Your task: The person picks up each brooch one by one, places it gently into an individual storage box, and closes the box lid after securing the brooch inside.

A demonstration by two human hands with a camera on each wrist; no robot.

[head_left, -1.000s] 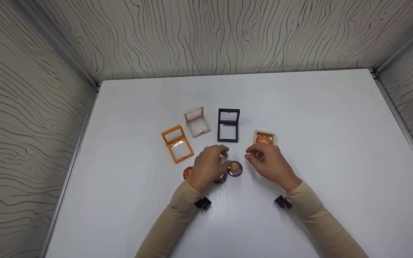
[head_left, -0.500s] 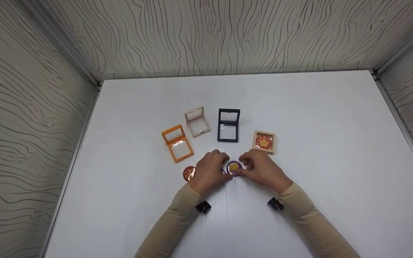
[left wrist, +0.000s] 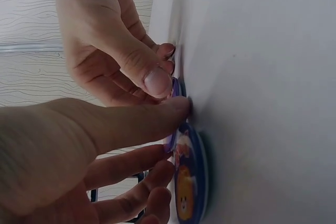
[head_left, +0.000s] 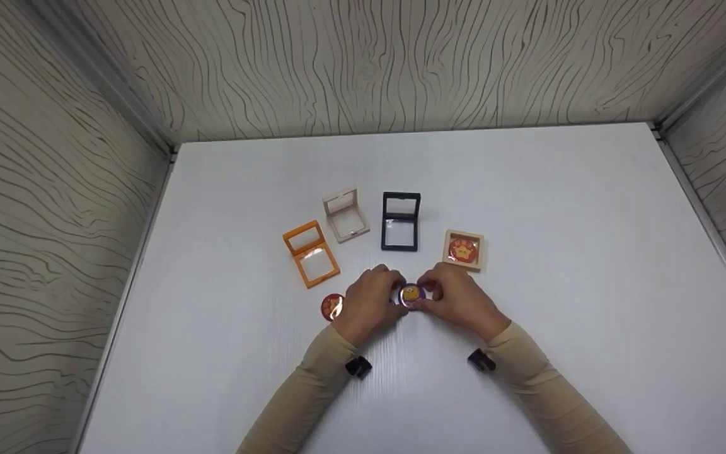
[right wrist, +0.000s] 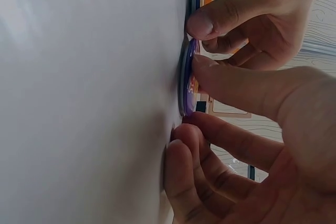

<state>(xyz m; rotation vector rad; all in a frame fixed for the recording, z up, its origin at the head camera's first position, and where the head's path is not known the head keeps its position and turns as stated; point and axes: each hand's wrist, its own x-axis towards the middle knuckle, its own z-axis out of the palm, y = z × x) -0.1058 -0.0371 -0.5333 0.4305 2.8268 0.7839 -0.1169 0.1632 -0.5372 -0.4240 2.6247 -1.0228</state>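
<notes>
Both hands meet at a round purple pin badge [head_left: 411, 295] with a yellow figure, flat at the white tabletop. My left hand [head_left: 370, 304] holds its left side between thumb and index finger. Opposite, my right hand [head_left: 462, 302] pinches it, thumb on the near part of its face and index finger at the far edge. A dark blue badge [left wrist: 190, 177] with a yellow bear lies under the left hand, which hides it in the head view. To the left of that hand lies a red badge [head_left: 331, 306], partly covered.
Three hinged display frames stand open beyond the hands: an orange frame [head_left: 305, 271], a pale beige frame [head_left: 354, 236] and a black frame [head_left: 400, 248]. A tan frame [head_left: 475, 267] with a red badge inside lies flat, just beyond the right hand. Patterned walls [head_left: 363, 69] surround the table.
My right hand has moved left and nearer from beside the tan frame to the purple badge and now pinches it. The left hand has shifted slightly, covering the blue badge.
</notes>
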